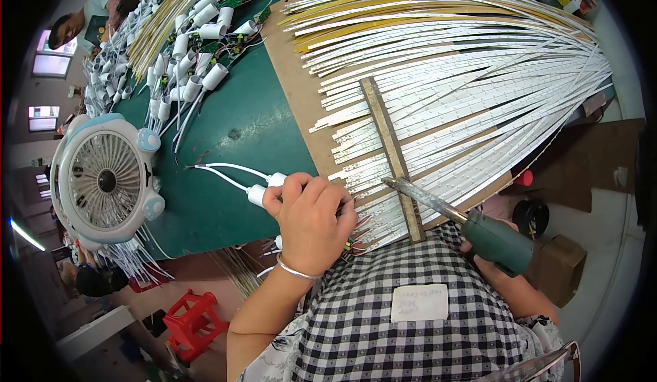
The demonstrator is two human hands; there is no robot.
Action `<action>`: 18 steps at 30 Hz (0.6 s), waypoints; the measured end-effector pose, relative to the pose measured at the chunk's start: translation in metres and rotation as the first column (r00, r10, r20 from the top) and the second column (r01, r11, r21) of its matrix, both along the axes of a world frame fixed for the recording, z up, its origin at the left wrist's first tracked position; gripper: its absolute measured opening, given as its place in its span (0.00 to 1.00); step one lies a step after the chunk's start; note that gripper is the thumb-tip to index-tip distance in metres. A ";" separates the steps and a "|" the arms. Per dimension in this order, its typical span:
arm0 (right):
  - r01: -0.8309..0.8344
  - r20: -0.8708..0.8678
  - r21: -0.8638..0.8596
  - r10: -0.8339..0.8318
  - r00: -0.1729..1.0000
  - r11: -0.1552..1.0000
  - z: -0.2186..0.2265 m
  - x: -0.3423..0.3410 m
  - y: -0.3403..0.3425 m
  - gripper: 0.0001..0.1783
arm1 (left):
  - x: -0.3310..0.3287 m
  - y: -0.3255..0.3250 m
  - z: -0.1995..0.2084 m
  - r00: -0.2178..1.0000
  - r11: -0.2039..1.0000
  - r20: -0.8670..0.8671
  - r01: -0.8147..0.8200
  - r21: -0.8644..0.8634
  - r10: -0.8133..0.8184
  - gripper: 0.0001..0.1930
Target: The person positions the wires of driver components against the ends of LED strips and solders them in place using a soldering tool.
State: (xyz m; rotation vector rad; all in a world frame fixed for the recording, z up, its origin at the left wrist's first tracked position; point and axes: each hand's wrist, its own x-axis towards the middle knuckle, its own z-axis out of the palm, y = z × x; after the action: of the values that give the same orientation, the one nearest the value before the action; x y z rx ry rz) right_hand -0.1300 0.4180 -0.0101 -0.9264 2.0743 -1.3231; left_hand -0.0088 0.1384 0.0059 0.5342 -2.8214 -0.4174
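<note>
My left hand (311, 221) is closed over two white cylindrical end caps (256, 196) at the near edge of the green table. Two white cables (222, 175) run from them to the left. Small coloured wires (357, 244) show beside the fingers, where the ends of white LED strips (383, 214) lie. My right hand (487, 264) is at the soldering iron (497, 242), below its green handle; most of its fingers are hidden behind it. The iron's tip slants over a narrow bar (387, 146) that lies across the strips.
Many strips fan out over a brown board (291, 74). Heaped white caps with wires and green circuit boards (195, 46) lie at the far left. A white fan (106, 180) stands at the left edge. A red stool (195, 324) is on the floor. Another person (102, 12) sits beyond.
</note>
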 end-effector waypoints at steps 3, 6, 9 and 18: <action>-0.095 -0.061 0.083 0.100 0.993 0.992 -0.011 -0.001 0.005 0.19 | -0.001 -0.002 0.001 1.000 1.000 0.023 -0.008 0.022 0.007 0.05; -0.200 -0.188 0.061 0.208 0.960 0.978 -0.008 -0.001 -0.004 0.19 | -0.004 -0.004 0.001 1.000 1.000 0.029 -0.007 0.030 0.006 0.04; -0.140 -0.158 -0.024 0.135 0.978 0.990 -0.006 0.001 -0.009 0.20 | -0.004 -0.006 0.001 0.999 0.999 0.054 -0.002 0.047 -0.001 0.04; -0.246 -0.156 -0.007 0.242 0.958 0.969 -0.003 -0.002 -0.015 0.24 | -0.004 -0.007 0.003 0.998 0.997 0.061 0.002 0.075 -0.007 0.04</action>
State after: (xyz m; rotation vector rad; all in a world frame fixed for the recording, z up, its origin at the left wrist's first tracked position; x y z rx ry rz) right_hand -0.1320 0.4029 -0.0135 -1.2872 1.9794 -1.1830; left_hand -0.0130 0.1309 0.0088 0.5646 -2.8753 -0.5174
